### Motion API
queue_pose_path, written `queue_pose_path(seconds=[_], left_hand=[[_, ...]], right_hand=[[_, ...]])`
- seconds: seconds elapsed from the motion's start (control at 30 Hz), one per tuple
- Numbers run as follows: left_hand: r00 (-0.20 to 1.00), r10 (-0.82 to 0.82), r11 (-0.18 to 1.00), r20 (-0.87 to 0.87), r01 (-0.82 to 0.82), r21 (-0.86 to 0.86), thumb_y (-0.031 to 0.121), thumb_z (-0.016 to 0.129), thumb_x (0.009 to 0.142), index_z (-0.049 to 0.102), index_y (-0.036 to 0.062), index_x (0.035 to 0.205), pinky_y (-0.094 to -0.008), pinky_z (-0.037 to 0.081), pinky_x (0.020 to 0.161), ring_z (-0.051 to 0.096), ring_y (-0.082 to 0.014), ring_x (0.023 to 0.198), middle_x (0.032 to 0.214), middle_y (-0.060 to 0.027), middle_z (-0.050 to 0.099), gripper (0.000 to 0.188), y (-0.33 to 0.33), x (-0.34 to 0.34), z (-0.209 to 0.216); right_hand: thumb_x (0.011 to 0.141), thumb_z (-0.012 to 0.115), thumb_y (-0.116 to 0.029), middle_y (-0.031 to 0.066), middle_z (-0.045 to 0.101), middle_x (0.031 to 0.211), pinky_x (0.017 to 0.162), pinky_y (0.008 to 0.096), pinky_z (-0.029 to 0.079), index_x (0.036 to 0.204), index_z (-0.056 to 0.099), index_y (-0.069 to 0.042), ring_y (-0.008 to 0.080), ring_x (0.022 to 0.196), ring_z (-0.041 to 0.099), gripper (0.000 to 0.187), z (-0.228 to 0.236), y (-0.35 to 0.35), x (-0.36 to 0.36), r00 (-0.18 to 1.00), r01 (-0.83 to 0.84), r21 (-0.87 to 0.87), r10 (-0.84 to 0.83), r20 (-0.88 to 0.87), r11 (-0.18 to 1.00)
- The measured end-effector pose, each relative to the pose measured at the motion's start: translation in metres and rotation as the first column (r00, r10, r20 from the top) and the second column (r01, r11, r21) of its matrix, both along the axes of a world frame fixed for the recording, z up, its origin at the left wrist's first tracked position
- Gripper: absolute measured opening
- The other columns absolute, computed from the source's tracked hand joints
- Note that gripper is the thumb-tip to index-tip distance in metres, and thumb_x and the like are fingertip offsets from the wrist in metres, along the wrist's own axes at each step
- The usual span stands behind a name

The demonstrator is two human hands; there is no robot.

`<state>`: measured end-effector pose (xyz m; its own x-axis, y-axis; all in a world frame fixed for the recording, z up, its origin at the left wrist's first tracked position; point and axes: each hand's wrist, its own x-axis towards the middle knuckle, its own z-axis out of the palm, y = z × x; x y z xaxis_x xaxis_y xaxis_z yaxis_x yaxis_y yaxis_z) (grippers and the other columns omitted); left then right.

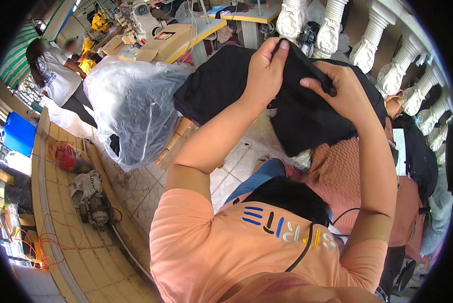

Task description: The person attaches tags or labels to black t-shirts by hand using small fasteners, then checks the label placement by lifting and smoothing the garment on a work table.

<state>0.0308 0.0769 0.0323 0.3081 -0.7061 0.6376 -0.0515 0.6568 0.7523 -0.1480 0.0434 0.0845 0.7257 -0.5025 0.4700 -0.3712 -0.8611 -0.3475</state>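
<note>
A piece of black cloth (307, 118) hangs spread between my two hands in front of my chest, its lower end falling toward my lap. My left hand (268, 68) pinches its upper edge, thumb on top. To the right, my right hand (342, 88) grips a fold of it, the thumb on the near side and the fingers partly hidden in the fabric. More black fabric (211, 83) lies beyond my left forearm; I cannot tell whether it is the same piece.
A large clear plastic bag (135, 111) with dark contents stands at the left, by a wooden crate (176, 144). White balusters (388, 65) line the right side. Tables with sewing machines (148, 20) and a cardboard box (163, 43) stand behind. Another person (60, 73) works at far left.
</note>
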Motion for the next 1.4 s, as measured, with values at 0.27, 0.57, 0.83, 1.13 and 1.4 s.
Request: queue_pose_path(seconds=[0.27,0.57,0.83,1.13,1.4], left_hand=[[0.884,-0.163,0.876,0.437,-0.074,0.477,0.018,0.067,0.086,0.061,-0.001,0.101,-0.0268,0.05,0.068,0.063,-0.0105,0.078,0.083,-0.0076,0.067,0.026,-0.004,-0.008,-0.024],[0.879,0.161,0.94,0.449,-0.274,0.201,0.006,0.054,0.083,0.066,0.0069,0.09,-0.0243,0.046,0.061,0.058,-0.0082,0.067,0.076,-0.0032,0.065,0.014,-0.034,0.032,-0.036],[0.88,-0.094,0.99,0.465,0.032,0.139,0.024,0.068,0.086,0.064,0.0033,0.099,-0.0224,0.045,0.071,0.057,-0.0078,0.077,0.082,-0.0002,0.064,0.025,-0.02,0.052,0.035],[0.408,-0.021,0.902,0.913,-0.387,0.193,0.033,0.066,0.081,0.068,0.0084,0.096,-0.0333,0.048,0.075,0.064,-0.0262,0.082,0.084,-0.0141,0.066,0.029,-0.05,0.084,0.014],[0.599,-0.312,0.913,0.737,-0.025,0.407,0.027,0.073,0.078,0.066,0.002,0.09,-0.0269,0.044,0.079,0.058,-0.0114,0.08,0.084,0.0007,0.064,0.029,-0.038,0.059,0.02]], right_hand=[[0.085,0.064,-0.016,0.0203,0.063,0.079,0.067,0.0374,0.048,0.095,0.064,-0.002,0.0381,0.074,0.06,0.017,0.025,-0.019,-0.009,0.989,0.035,-0.203,-0.005,0.145,0.979],[0.088,0.066,-0.023,0.0015,0.067,0.087,0.08,0.0241,0.045,0.102,0.068,-0.005,0.0091,0.083,0.06,0.024,0.045,-0.031,-0.038,0.96,0.158,0.008,-0.155,0.234,0.987],[0.088,0.062,-0.04,0.0091,0.066,0.107,0.091,0.0273,0.043,0.115,0.066,-0.007,0.0161,0.1,0.061,0.043,0.071,-0.062,-0.11,0.762,0.447,0.117,-0.446,0.469,0.887],[0.087,0.064,-0.032,0.0106,0.063,0.081,0.068,0.031,0.047,0.104,0.061,0.003,0.0191,0.074,0.06,0.039,0.062,-0.035,-0.094,0.441,0.647,0.239,-0.611,0.658,0.724],[0.085,0.065,-0.031,0.0221,0.065,0.103,0.084,0.0361,0.047,0.115,0.056,0.008,0.0292,0.095,0.062,0.05,0.044,-0.116,-0.175,0.365,0.58,0.356,-0.624,0.691,0.733]])
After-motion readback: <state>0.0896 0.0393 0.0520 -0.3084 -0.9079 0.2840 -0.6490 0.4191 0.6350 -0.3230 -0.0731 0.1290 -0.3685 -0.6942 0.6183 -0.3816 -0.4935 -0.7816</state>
